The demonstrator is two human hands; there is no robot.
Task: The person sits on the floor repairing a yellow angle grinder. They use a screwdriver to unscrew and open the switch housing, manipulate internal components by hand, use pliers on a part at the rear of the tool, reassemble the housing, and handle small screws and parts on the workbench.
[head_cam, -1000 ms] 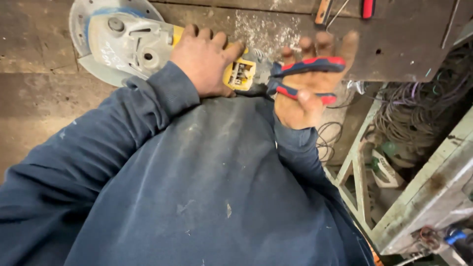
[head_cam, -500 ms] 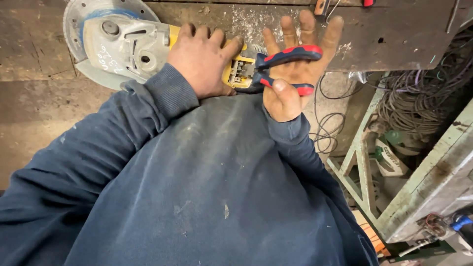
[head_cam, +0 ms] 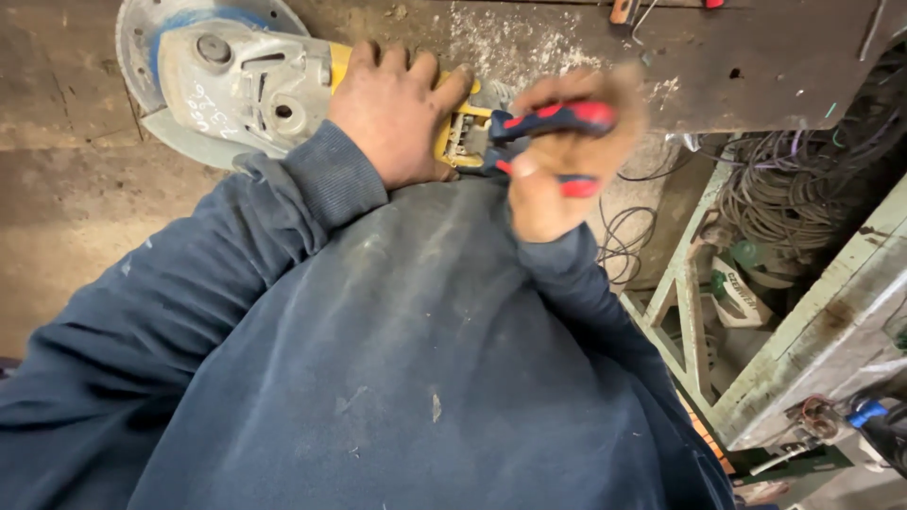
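A person in a dusty dark blue sweatshirt looks down at a worn, scuffed wooden surface (head_cam: 66, 85). An angle grinder (head_cam: 255, 85) lies on it against the person's body, with a round grey metal guard, a dull cast-metal head and a yellow plastic body. The left hand (head_cam: 397, 118) lies closed over the yellow body, its grip wrapped round it. The right hand (head_cam: 562, 161), blurred, has its grip closed on pliers (head_cam: 548, 142) with red and dark blue rubbery handles, whose nose touches the grinder's rear end. Tangled wires (head_cam: 794, 189) hang to the right.
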